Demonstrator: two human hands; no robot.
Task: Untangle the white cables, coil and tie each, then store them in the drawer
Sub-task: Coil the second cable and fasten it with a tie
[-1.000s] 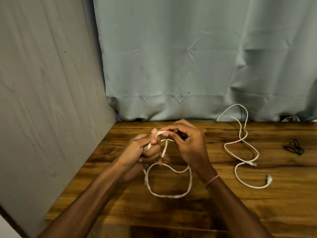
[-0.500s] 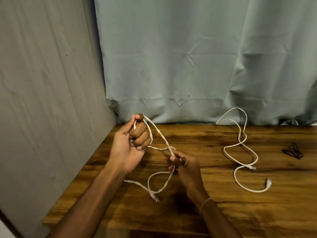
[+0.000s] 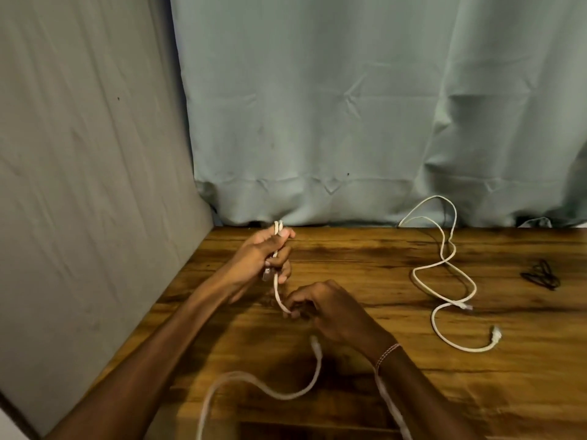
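White cable [image 3: 277, 290] is held up off the table [image 3: 349, 258], over its left part; left hand [image 3: 260, 258] grips a doubled-back bit, fingers curled round it, w/ the bend poking out on top and a plug at the palm's lower side, prob. to anchor the first loop of a coil; right hand [image 3: 330, 308] pinches the same strand just below, fingertips together, likely feeding slack up; the rest trails over the table's near edge, so its weight could drag loops out; second cable [image 3: 444, 271] lies loose on the table's right part, untied; black ties [image 3: 540, 276] sit further right, handy for tying; drawer not in view.
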